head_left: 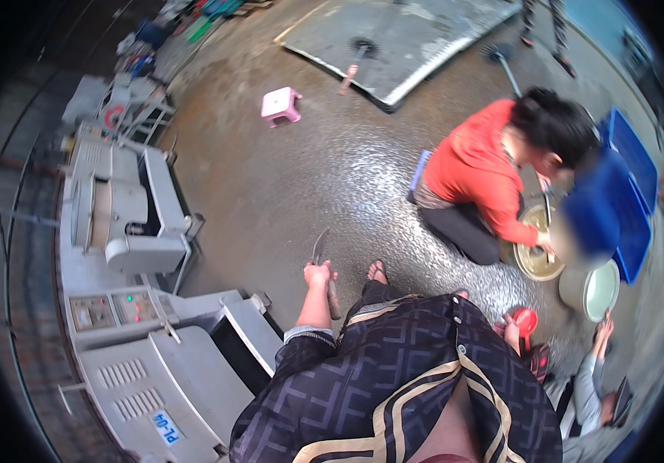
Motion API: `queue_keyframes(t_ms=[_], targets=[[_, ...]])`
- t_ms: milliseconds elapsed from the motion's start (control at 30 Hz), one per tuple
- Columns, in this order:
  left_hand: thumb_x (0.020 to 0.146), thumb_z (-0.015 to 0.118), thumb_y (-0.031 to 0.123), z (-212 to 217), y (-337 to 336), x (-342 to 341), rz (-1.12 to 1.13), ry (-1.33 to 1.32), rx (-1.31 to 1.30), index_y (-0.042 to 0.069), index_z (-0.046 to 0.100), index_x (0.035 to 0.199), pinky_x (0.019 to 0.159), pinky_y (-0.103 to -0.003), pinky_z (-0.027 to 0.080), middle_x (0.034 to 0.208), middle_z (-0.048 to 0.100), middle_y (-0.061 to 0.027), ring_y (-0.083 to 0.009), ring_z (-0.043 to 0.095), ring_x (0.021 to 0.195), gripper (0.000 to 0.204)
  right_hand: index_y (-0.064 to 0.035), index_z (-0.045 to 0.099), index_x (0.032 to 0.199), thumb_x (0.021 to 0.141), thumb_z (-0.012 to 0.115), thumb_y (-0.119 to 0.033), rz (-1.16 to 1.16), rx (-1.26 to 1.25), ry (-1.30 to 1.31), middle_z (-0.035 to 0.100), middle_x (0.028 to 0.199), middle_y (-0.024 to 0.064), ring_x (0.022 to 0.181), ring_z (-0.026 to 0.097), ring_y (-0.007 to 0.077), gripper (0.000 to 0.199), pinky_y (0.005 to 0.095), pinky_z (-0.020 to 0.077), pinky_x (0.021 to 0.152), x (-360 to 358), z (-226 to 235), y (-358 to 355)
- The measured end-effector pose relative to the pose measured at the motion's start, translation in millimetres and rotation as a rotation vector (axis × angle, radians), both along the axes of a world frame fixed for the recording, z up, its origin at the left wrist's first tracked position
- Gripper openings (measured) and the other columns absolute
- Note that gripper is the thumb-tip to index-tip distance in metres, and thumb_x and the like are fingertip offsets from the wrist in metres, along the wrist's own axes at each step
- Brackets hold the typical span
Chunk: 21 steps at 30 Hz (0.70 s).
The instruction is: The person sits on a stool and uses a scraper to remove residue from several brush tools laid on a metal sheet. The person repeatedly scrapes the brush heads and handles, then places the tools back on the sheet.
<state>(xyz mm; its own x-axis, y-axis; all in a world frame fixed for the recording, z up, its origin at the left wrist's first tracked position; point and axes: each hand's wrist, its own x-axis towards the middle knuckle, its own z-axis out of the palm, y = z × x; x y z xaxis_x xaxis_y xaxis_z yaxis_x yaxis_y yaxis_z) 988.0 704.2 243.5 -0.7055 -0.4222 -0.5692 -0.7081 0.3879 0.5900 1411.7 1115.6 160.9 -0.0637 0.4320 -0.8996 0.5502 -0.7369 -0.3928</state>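
My left hand (318, 275) is closed on a knife, away from my body over the wet floor. The narrow knife blade (320, 245) points up and away, and what looks like its handle (333, 299) shows below the fist. My right hand (510, 333) hangs at my right side, partly covered by my patterned top. Right beside it is a red round scoop (526, 320); whether my fingers grip it is not clear.
Grey machines (147, 370) stand along my left. A person in red (471, 170) crouches at a metal basin (536, 262), near a pale green tub (601, 289) and blue crates (633, 201). A pink stool (279, 105) stands ahead. Another person (594, 405) is at lower right.
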Motion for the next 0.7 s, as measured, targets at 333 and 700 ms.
queue_keyframes(t_ms=[333, 700], targets=[[0.057, 0.066, -0.007, -123, -241, 10, 0.070, -0.457, 0.003, -0.009, 0.058, 0.079, 0.050, -0.043, 0.050, 0.075, 0.060, -0.0165, -0.0297, 0.062, 0.061, 0.024, -0.0126, 0.049, 0.116, 0.081, 0.052, -0.040, 0.418, 0.025, -0.001, 0.060, 0.087, 0.0107, 0.067, 0.058, 0.0209, 0.044, 0.0353, 0.0445, 0.057, -231, 43, -87], [0.072, 0.052, -0.001, -74, -288, 57, 0.264, -0.668, 0.464, -0.004, 0.054, 0.087, 0.046, -0.043, 0.049, 0.068, 0.057, -0.0164, -0.0309, 0.060, 0.055, 0.015, -0.0102, 0.047, 0.118, 0.080, 0.057, -0.037, 0.775, 0.117, 0.002, 0.059, 0.080, 0.0090, 0.060, 0.058, 0.0174, 0.047, 0.0363, 0.0445, 0.057, -488, 51, -128]])
